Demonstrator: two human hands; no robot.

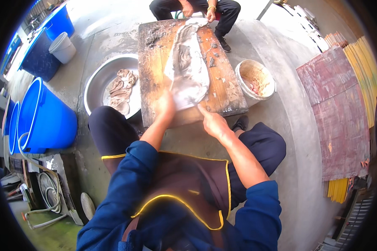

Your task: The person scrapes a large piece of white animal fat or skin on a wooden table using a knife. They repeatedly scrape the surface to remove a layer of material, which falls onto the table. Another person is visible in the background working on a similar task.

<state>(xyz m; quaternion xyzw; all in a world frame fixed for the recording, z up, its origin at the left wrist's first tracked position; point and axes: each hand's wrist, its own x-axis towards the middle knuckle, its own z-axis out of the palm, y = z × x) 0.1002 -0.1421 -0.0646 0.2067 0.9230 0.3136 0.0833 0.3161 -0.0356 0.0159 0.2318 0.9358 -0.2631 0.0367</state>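
Observation:
A long, wet, whitish sheet, like an animal skin or tripe with a grey-brown middle point(184, 58), lies along a worn wooden board point(155, 69). Its near end is smeared by motion. At the near left edge of that end is my left hand point(166, 104), blurred, so its fingers cannot be made out. My right hand point(215, 124) is closed at the board's near edge, its index finger pointing to the sheet's near right corner. Something small and thin may be at its fingertips, too blurred to name. Across the board, a co-worker's hand point(211, 15) touches the far end.
A steel basin point(90, 85) with limp beige pieces stands left of the board. On the right is a white bucket point(255, 95) with pale residue. Blue tubs point(54, 121), a grey-white bucket point(63, 48) and a hose stand further left. Dark scraps point(155, 37) lie on the board.

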